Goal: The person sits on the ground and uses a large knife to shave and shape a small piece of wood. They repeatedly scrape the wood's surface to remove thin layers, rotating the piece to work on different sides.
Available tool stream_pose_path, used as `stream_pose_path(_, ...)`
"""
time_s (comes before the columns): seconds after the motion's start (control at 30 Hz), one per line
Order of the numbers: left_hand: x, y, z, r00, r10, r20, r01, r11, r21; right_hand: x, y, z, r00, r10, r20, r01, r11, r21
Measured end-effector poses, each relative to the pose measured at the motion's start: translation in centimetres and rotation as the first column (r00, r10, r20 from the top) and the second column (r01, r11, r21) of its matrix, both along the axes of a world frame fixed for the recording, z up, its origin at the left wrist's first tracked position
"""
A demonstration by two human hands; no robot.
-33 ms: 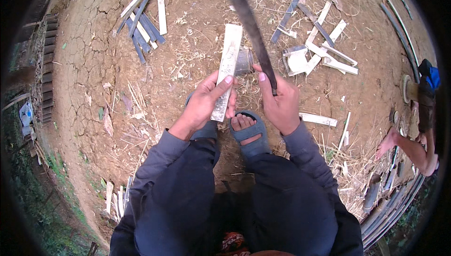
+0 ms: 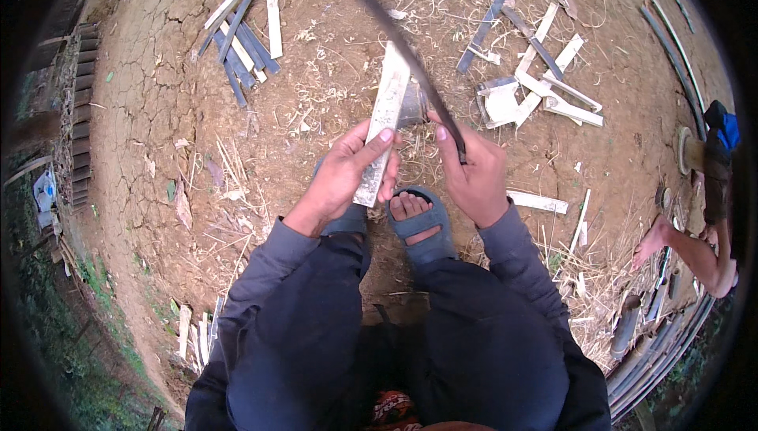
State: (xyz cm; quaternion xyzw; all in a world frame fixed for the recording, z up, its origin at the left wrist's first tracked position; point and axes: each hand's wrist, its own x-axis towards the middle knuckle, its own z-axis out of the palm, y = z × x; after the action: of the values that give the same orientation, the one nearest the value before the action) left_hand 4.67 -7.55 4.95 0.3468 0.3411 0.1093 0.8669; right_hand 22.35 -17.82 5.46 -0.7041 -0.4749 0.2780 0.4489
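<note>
A pale, flat bamboo strip [image 2: 387, 99] with a dark-speckled face stands tilted in front of me. My left hand [image 2: 355, 161] grips its lower half, thumb across the face and fingers behind. My right hand [image 2: 476, 170] is closed around the base of a long dark knife [image 2: 430, 87]; its handle is hidden in the fist. The blade slants up and left, crossing close by the strip's top right edge. I cannot tell whether they touch. Behind the strip, a short dark bamboo section [image 2: 412, 105] is partly covered.
Split bamboo strips lie in a pile [image 2: 243, 40] at the far left. More pieces [image 2: 545, 75] are scattered at the far right, among curly shavings. Another person's bare leg [image 2: 687, 253] shows at the right, near long bamboo poles [image 2: 659, 360]. My sandalled foot [image 2: 418, 222] is below my hands.
The knife blade has swung left, toward the strip's upper end. Both hands keep their grip, and the strip has barely moved.
</note>
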Motion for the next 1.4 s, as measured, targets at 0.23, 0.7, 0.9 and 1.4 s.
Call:
stream_pose_path(0.23, 0.2, -0.9, 2.5, 0.999, -0.012, -0.03, 0.011, 0.999, -0.035, -0.3, -1.1, -1.1, 0.908, 0.174, 0.38, -0.189, 0.982, 0.002)
stream_pose_path(0.7, 0.3, -1.2, 3.4, 0.997, 0.025, -0.073, -0.026, 1.0, -0.009, -0.9, -1.3, -1.3, 0.904, 0.265, 0.336, -0.309, 0.947, 0.087)
stream_pose_path(0.9, 0.2, -1.1, 2.7, 0.994, 0.059, -0.089, -0.055, 0.998, 0.04, -1.3, -0.1, -1.0, 0.943, 0.307, 0.13, -0.308, 0.951, -0.013)
stream_pose_path(1.4, 0.2, -1.7, 3.3, 0.983, -0.064, -0.172, 0.081, 0.992, 0.095, -0.4, 0.0, -3.9, 0.837, 0.192, 0.513, -0.276, 0.957, 0.093)
